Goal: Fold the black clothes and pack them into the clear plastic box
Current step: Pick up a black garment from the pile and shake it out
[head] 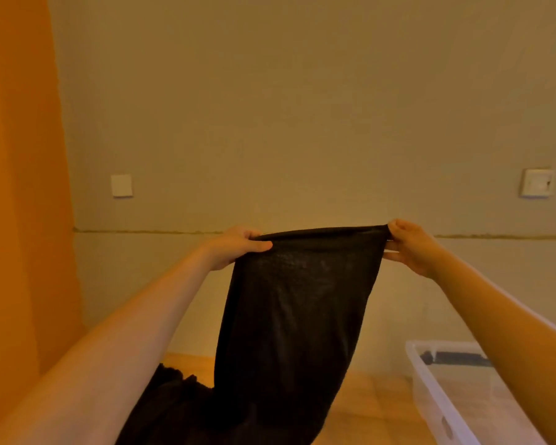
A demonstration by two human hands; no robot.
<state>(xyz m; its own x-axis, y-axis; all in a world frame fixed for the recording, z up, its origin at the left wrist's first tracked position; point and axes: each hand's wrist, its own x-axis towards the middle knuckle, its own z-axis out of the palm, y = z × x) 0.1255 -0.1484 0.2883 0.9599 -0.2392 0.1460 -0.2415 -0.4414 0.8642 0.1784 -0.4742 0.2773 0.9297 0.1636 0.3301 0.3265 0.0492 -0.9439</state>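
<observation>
left hand (pixel 235 248) pinching thin black knit garment (pixel 289 316) | right hand (pixel 408 247) pinching opposite corner | rectangular clear plastic box (pixel 430 380) right

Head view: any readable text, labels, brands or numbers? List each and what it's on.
None readable.
Black garment: no tag or print visible.
Clear plastic box: no label shows.
Two wall plates: blank, or markings too small to tell.
</observation>
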